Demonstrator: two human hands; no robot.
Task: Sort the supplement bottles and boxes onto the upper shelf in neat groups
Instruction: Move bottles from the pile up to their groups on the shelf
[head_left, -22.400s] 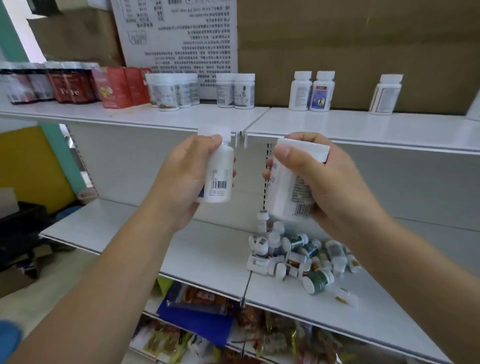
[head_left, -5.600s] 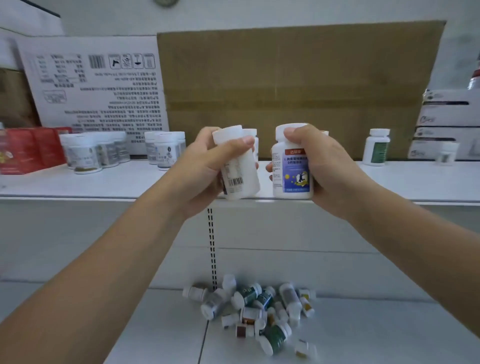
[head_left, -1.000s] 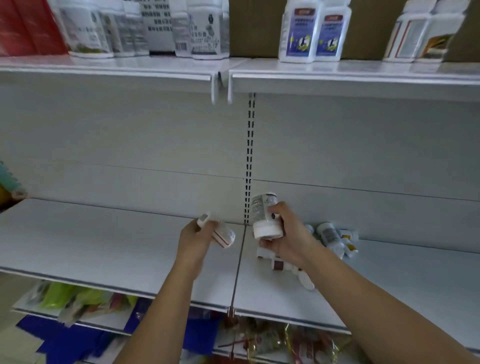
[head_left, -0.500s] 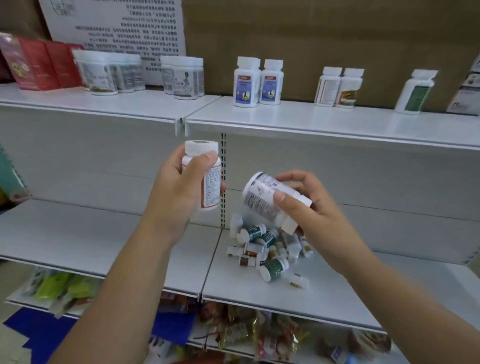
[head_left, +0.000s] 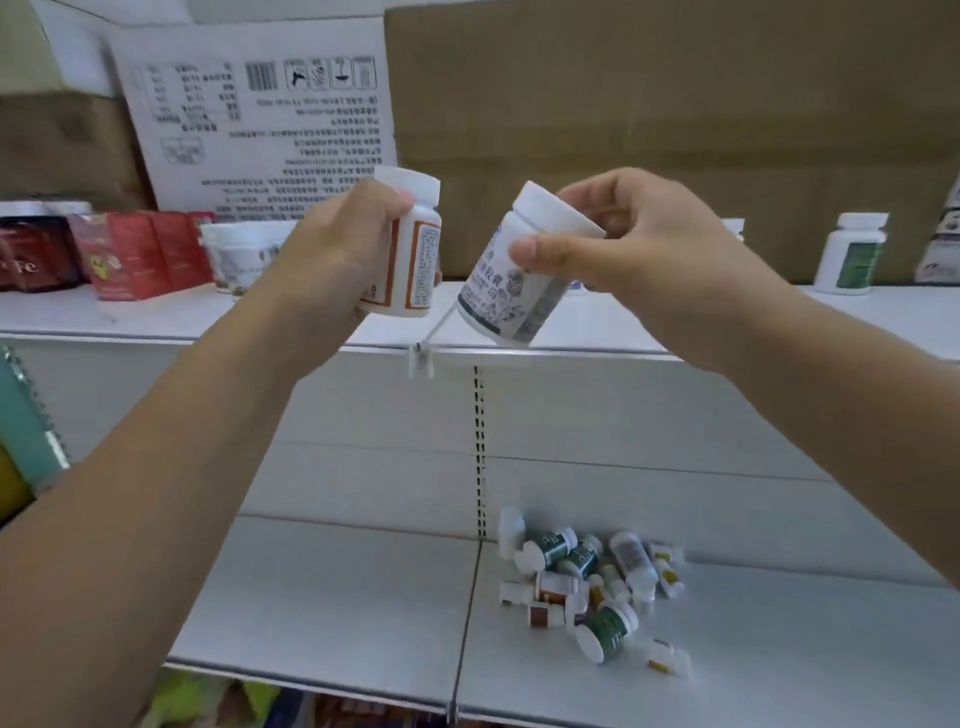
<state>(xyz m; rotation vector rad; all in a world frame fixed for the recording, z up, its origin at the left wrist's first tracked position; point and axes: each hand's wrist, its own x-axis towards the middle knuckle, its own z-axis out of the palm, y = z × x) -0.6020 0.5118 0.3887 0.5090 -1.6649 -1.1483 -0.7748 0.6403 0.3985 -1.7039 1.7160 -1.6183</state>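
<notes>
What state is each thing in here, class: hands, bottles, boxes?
left hand: grips orange-labelled bottle
orange-labelled bottle: capped, upright, held
right hand: pinches grey-labelled bottle
grey-labelled bottle: capped, tilted, held
bottle pile: jumbled on lower shelf
green-labelled bottle: upright on upper shelf
red boxes: standing on upper shelf

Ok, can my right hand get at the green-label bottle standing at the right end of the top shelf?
Probably not yet: the right hand grips a tilted white bottle. Nothing stands in front of the green-label bottle on the shelf, so once emptied it should have a free way.
</notes>
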